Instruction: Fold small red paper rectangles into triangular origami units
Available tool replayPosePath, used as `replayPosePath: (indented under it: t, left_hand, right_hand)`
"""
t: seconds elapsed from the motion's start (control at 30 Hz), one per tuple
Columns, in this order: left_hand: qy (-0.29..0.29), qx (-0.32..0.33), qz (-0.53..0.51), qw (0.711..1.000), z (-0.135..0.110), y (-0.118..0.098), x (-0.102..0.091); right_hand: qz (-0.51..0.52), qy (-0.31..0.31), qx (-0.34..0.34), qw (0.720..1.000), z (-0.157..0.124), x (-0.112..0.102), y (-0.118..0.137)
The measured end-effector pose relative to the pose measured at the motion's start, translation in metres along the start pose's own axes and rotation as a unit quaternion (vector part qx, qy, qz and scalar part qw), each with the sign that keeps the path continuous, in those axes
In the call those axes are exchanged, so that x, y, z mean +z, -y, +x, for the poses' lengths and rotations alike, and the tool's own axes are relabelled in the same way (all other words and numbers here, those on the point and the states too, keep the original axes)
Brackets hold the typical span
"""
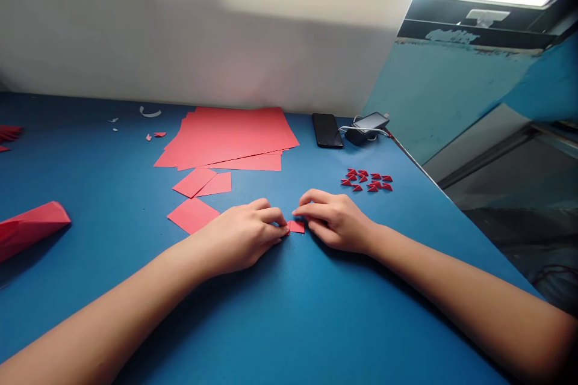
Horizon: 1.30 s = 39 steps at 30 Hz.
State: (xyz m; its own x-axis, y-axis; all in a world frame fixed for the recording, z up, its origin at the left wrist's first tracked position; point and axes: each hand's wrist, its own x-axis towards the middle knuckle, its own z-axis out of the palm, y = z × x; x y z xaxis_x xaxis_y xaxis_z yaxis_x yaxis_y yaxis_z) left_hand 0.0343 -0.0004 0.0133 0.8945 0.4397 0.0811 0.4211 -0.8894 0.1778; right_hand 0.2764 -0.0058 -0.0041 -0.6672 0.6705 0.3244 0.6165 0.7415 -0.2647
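Note:
A small folded piece of red paper (297, 227) lies on the blue table in front of me. My left hand (255, 228) has its fingers pinched on the paper's left end, pressing it to the table. Just right of the paper is my right hand (334, 219), its fingers curved and apart, with nothing visible between them. Its fingertips are close to the paper's right end; whether they touch it I cannot tell. Beyond my left hand lie several red paper squares (194, 215), one partly hidden by the hand.
Large red sheets (239, 132) are stacked by the wall. Several small folded red triangles (368, 180) sit at the right. Behind them are a black phone (327, 130) and a device with a white cable (368, 127). A larger red paper piece (34, 225) and paper scraps (150, 112) lie left.

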Motion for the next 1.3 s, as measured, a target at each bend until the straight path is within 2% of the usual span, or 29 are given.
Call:
replayPosePath:
  t: [0.13,0.3,0.5,0.63,0.9,1.17,1.3]
  left_hand:
    - [-0.002,-0.011,-0.016,1.000,0.000,-0.001,0.000]
    - [0.001,-0.047,-0.053,0.997,-0.001,-0.001,-0.004]
    - [0.045,-0.074,-0.109,0.990,-0.011,0.007,-0.018]
    - [0.015,-0.074,-0.147,0.986,-0.011,0.013,-0.013]
    - [-0.034,-0.010,0.053,0.998,-0.001,0.010,0.007]
    - [-0.029,0.042,0.061,0.997,-0.005,0.006,-0.005]
    - [-0.072,-0.016,0.052,0.996,-0.003,0.004,0.003]
  right_hand:
    - [-0.024,0.035,-0.051,0.998,0.000,0.001,0.001]
    - [-0.071,0.061,-0.039,0.995,0.001,-0.002,0.004]
    - [-0.079,0.059,-0.045,0.994,0.002,-0.005,0.004]
    - [-0.066,0.059,-0.051,0.995,0.002,-0.004,0.003]
    - [-0.051,0.071,-0.045,0.995,0.003,-0.004,0.005]
    - [-0.036,0.083,-0.025,0.996,0.003,-0.009,0.010]
    - [-0.015,0.069,-0.013,0.997,0.003,-0.006,0.007]
